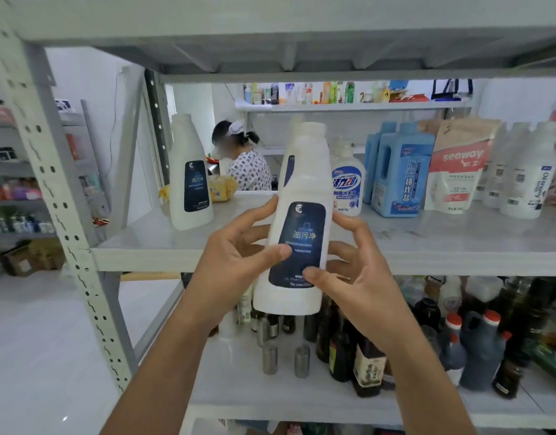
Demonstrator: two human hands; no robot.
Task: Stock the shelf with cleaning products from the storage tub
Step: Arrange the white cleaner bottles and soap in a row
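A white cleaner bottle [305,183] with a dark blue label hangs upright in front of the middle shelf [164,252]. My left hand [236,259] holds its left side, thumb on the label. From the right, my right hand [352,277] grips it with the thumb low on the label. Two matching bottles stand on the shelf: one at the left [190,177], one [287,164] mostly hidden behind the held bottle. The storage tub is out of view.
To the right on the shelf stand a hand-soap pump bottle [349,186], blue jugs [399,174], a seaway pouch [458,167] and white bottles [524,180]. Dark sauce bottles [364,356] crowd the lower shelf. A person [242,158] sits beyond the rack.
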